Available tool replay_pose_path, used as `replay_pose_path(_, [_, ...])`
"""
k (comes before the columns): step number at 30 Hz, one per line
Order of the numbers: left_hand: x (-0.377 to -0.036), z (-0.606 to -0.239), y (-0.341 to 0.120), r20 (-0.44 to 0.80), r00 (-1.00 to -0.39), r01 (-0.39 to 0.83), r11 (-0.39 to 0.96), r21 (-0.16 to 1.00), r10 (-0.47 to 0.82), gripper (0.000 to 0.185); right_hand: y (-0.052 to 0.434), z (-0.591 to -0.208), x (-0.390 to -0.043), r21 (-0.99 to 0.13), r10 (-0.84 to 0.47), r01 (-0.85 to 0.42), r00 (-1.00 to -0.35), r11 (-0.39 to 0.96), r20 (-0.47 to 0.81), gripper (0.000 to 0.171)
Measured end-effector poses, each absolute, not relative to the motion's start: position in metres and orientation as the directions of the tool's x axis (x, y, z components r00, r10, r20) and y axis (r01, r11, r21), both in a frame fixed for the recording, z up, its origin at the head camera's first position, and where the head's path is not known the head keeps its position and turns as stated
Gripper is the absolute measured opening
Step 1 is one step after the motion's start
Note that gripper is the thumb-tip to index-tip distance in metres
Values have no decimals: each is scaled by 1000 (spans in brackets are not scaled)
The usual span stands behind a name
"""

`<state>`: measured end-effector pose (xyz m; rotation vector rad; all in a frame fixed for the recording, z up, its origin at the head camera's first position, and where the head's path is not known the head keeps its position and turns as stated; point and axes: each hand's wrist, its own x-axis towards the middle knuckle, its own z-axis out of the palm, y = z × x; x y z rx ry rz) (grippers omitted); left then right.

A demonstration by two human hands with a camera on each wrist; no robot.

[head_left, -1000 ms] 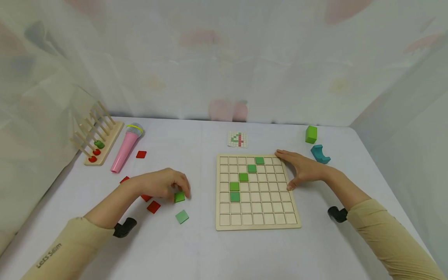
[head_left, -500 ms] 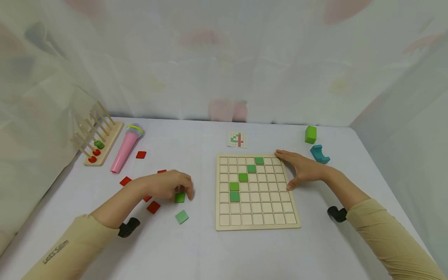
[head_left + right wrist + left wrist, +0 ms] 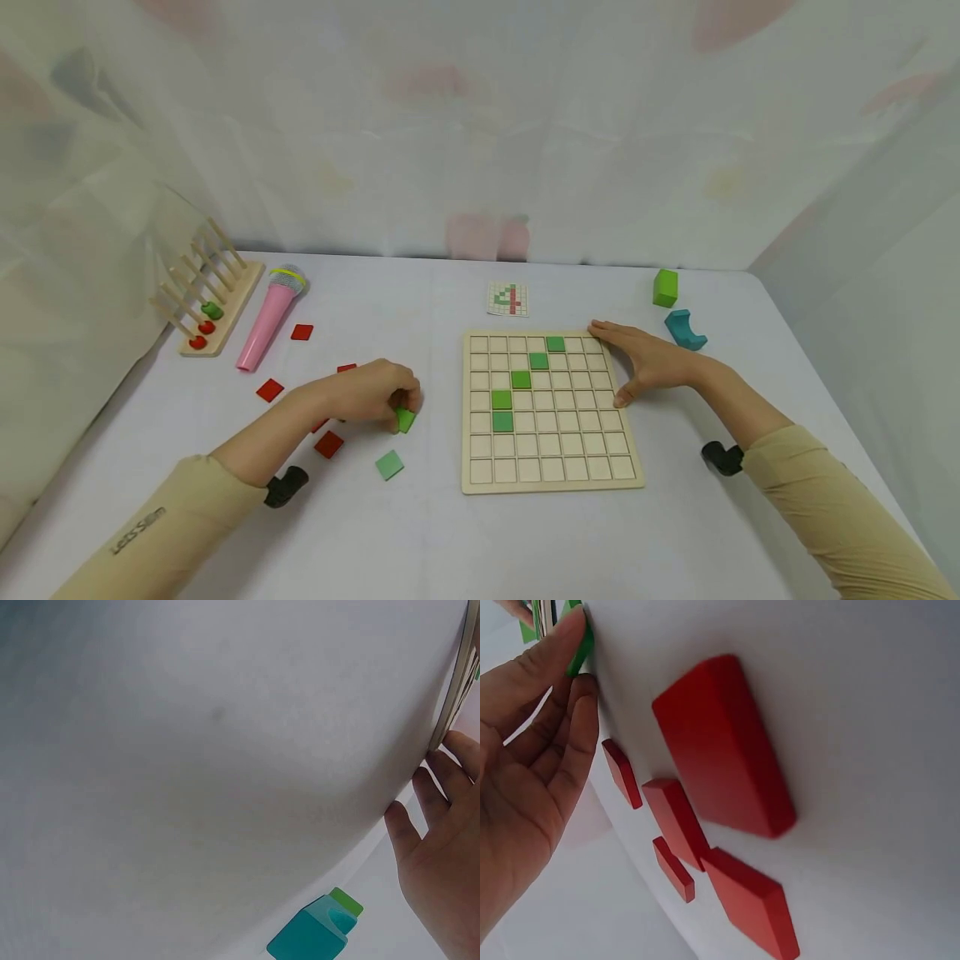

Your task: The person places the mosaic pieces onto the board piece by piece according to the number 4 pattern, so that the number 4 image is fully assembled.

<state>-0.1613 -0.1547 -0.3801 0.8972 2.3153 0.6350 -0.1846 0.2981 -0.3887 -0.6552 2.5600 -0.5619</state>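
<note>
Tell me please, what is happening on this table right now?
A person is working at a wooden grid board. The left hand pinches a green tile just left of the board, tilted up off the table. The right hand rests flat against the board's right edge. Five green tiles already sit in the grid in a diagonal line. Another green tile and some red tiles lie nearby.

The right hand (image 3: 439, 862) is being seen at the lower right edge of the frame, with its fingers (image 3: 450, 761) being held straight and reaching up to the pale wooden edge of the board (image 3: 454, 682), which is being touched at the fingertips. Most of the frame is being filled by the white table surface (image 3: 210, 765). Near the bottom edge, a teal block (image 3: 307, 937) is being shown with a green block (image 3: 346, 901) just beside it.
</note>
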Motion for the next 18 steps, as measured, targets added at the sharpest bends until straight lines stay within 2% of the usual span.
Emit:
replay_pose_path(9, [-164,-380,-148,-257,-627,447,610,654,735,16,298,-389,-185,-480,-523,-343,-793,807,-313,123])
replay_pose_path(14, [-164,-381,-138,-197,-672,438,598,671,714,13,299,-390,-185,-482,-526,-345,-791,805,-312,122])
replay_pose_path(18, [-163,-381,-128,-141,-731,418,602,681,668,13,299,-390,-185,-484,-526,-344,-791,805,-313,122])
